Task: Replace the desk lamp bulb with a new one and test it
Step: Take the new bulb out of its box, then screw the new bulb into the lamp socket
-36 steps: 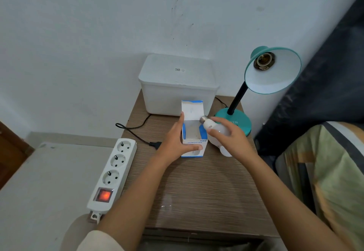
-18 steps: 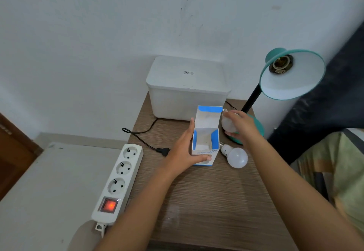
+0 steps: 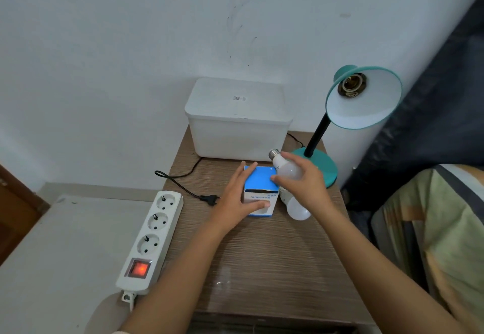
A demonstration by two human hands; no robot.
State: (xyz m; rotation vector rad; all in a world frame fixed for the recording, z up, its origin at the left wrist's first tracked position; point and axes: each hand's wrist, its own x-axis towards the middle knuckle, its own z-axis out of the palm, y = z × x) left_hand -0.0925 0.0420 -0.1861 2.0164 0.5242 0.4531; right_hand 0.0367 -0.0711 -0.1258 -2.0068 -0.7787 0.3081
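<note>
A teal desk lamp (image 3: 361, 98) stands at the table's back right, its shade tilted toward me with a bare socket (image 3: 351, 85) inside. My right hand (image 3: 303, 184) holds a white bulb (image 3: 284, 167), screw base pointing up-left, just above the blue and white bulb box (image 3: 260, 189). My left hand (image 3: 237, 195) grips that box from the left; its blue top flap is folded down. A second white bulb (image 3: 297, 209) lies on the table right of the box, partly under my right hand.
A white lidded plastic bin (image 3: 235, 119) sits at the back of the wooden bedside table (image 3: 262, 260). The lamp's black plug (image 3: 209, 198) lies unplugged beside a white power strip (image 3: 154, 234) with its red switch lit. Bedding is at right.
The box's flap has gone from open to folded down. My right hand, still holding the bulb, came from beside the lamp base to just over the box.
</note>
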